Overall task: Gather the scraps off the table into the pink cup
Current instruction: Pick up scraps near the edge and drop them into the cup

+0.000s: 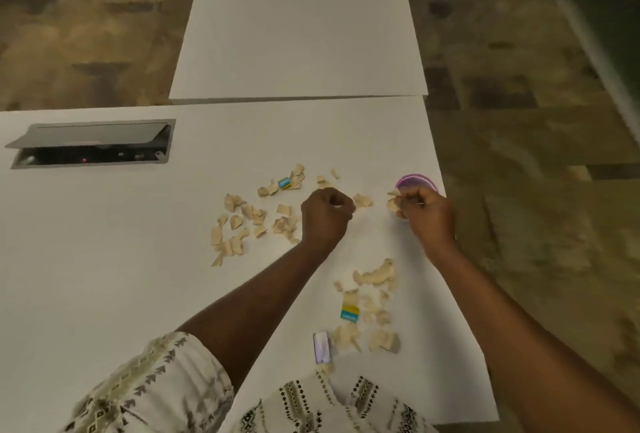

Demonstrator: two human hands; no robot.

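Observation:
Beige paper scraps [242,221] lie scattered over the white table [104,259], with a second heap of scraps [374,308] nearer to me. The pink cup [415,181] stands near the table's right edge. My right hand [427,212] is just in front of the cup, fingers closed on a few scraps, and hides the cup's near side. My left hand [325,214] rests on the table with fingers curled in a fist among the scraps; what it holds is hidden. One loose scrap [362,200] lies between the two hands.
A blue-and-yellow label piece [284,183] lies in the far heap, another label piece [349,311] in the near heap beside a silvery wrapper [322,347]. An open cable hatch [93,143] sits at the left. A second white table [298,34] adjoins beyond.

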